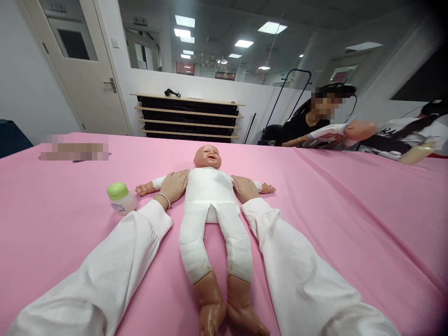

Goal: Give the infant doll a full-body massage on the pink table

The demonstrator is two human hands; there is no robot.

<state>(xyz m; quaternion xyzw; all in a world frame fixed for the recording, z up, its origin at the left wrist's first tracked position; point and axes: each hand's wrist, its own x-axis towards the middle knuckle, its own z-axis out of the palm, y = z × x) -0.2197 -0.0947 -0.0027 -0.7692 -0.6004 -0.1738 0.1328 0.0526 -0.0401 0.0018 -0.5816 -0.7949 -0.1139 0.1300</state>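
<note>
A baby doll (212,186) with a white cloth body lies on its back on the pink-covered table (154,284), its head away from me and its feet towards me. My left hand (175,185) rests flat on the doll's arm and shoulder at the left, fingers stretched out; a beaded bracelet circles that wrist. On the other side my right hand (244,187) lies over the doll's other arm near the shoulder, its fingers extended and partly hidden. Both doll hands show beyond mine. Just left of my left wrist stands a small jar (121,199) with a green lid.
A blurred-out item (74,150) sits at the table's far left. Across the table at right, a person (308,116) in black holds another doll (360,129), beside a person in white (409,133). Behind is a shelf unit (189,112) by the wall.
</note>
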